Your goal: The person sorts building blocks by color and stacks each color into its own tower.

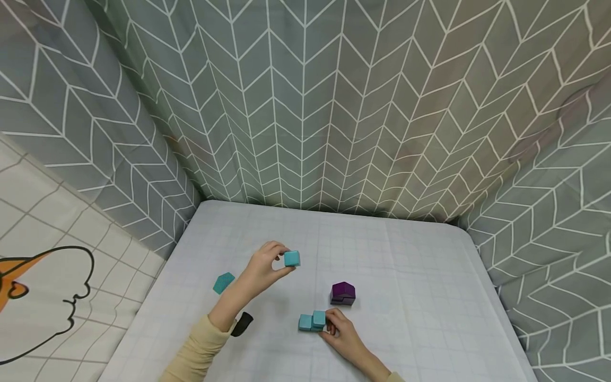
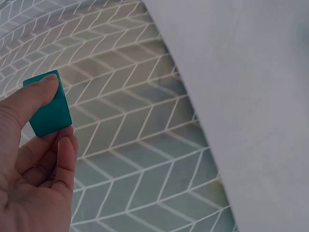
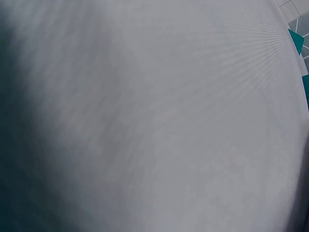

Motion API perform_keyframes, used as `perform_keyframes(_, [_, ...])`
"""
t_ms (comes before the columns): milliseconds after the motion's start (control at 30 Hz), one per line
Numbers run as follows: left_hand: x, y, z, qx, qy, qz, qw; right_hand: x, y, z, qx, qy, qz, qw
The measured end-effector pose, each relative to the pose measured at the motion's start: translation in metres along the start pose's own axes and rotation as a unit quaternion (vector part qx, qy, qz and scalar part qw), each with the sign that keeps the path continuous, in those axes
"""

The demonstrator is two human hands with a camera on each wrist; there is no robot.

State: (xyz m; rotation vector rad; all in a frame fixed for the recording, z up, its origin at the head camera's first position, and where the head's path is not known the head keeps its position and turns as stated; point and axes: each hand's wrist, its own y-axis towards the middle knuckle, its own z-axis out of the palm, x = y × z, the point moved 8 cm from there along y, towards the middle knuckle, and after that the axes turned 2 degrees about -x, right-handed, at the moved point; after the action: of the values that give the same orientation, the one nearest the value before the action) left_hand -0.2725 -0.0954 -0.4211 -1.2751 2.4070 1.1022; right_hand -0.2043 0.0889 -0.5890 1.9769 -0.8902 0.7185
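Note:
My left hand (image 1: 260, 269) is raised over the table and pinches a teal cube (image 1: 292, 258) between thumb and fingers. In the left wrist view, the thumb lies across one face of this cube (image 2: 50, 108) and the fingers are beneath it. Lower down, my right hand (image 1: 345, 337) pinches the right side of a light-blue cube (image 1: 319, 318), which appears to sit on another block. Another light-blue cube (image 1: 305, 322) adjoins it on the left. The right wrist view shows mostly tabletop, with a teal piece (image 3: 296, 41) at the edge; the right hand is not clear there.
A dark purple block group (image 1: 342, 293) with a peaked outline stands behind the right hand. A teal angular block (image 1: 223, 283) lies left of the left forearm. Beside the left sleeve is a black item (image 1: 242, 324) of unclear kind. Patterned curtains (image 1: 305, 106) surround the white table (image 1: 406, 265).

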Motion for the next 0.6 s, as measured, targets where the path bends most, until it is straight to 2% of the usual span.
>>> perform_keyframes(167, [0.002, -0.021, 0.031, 0.054, -0.018, -0.024, 0.9981, 0.013, 0.005, -0.005, -0.006, 0.011, -0.007, 0.9999])
perform_keyframes(400, [0.003, -0.049, 0.062, 0.095, -0.046, -0.032, 0.9939, -0.006, -0.002, 0.001, 0.005, -0.014, 0.012, 0.9998])
perform_keyframes(600, [0.009, -0.068, 0.082, 0.126, -0.062, -0.054, 0.9886, -0.009, -0.003, 0.003, 0.006, -0.005, -0.004, 1.0])
